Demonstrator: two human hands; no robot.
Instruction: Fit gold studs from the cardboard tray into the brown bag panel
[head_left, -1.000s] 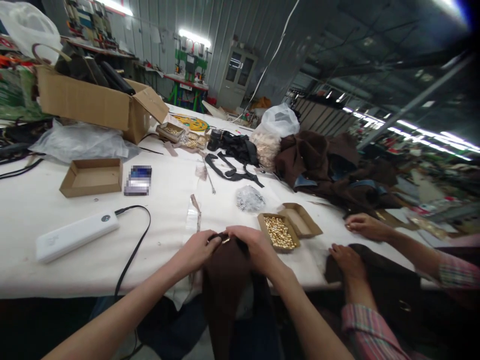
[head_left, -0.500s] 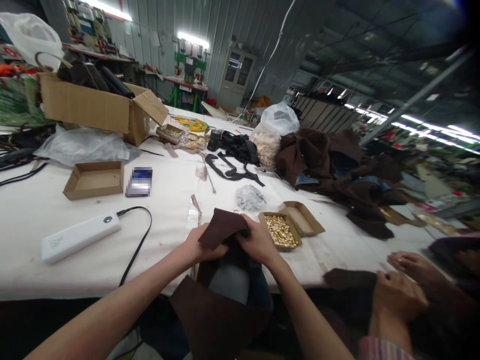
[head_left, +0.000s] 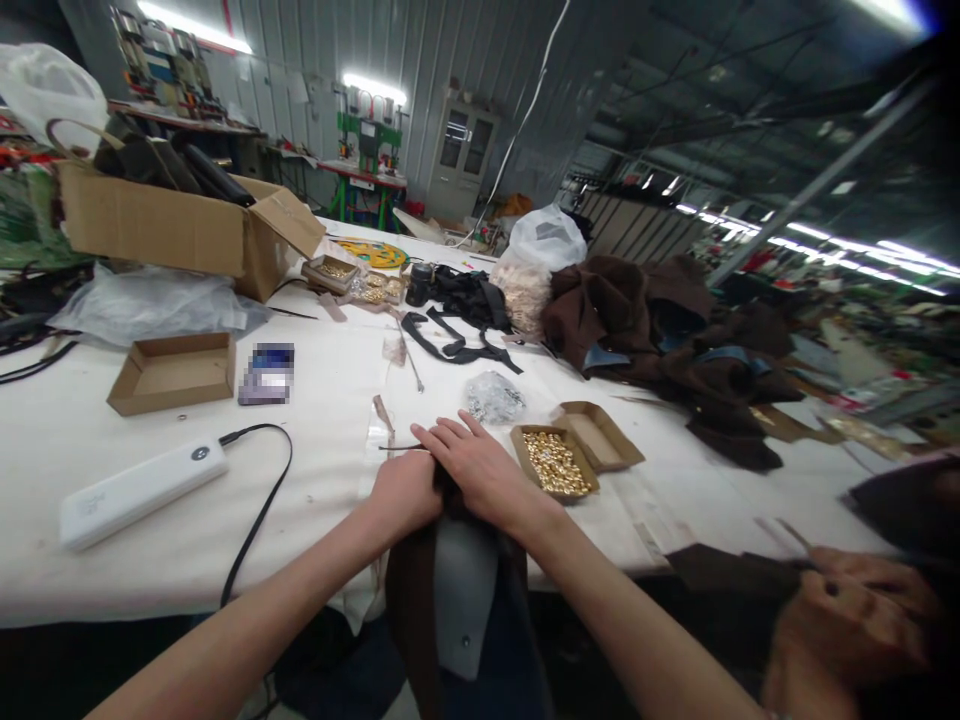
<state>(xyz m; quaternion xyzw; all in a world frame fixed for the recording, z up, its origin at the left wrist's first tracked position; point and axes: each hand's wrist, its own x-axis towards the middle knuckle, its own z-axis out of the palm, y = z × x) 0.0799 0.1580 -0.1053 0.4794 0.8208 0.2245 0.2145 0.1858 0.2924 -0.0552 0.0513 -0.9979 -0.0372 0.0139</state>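
Observation:
A dark brown leather-like piece (head_left: 411, 590) hangs from the table edge over my lap, its grey-blue underside (head_left: 463, 575) showing, with a small metal stud near the lower end. My left hand (head_left: 409, 490) is closed in a fist on the top of this piece. My right hand (head_left: 487, 470) lies over the top from the other side, its fingers stretched out and reaching past the left knuckles. Between the hands the piece is mostly covered. Just right of my right hand is a cardboard box of small gold metal parts (head_left: 556, 462).
A clear bag of small parts (head_left: 495, 397) lies beyond my hands. Left are a white power bank (head_left: 142, 492) with a black cable, a phone (head_left: 267, 374) and a shallow cardboard box (head_left: 174, 375). Brown pieces (head_left: 600, 310) are heaped back right. A co-worker's hands (head_left: 855, 620) work at the right.
The brown flap that stood up between my hands is now down and covered by them. My right hand has gone from gripping its edge to lying with fingers stretched.

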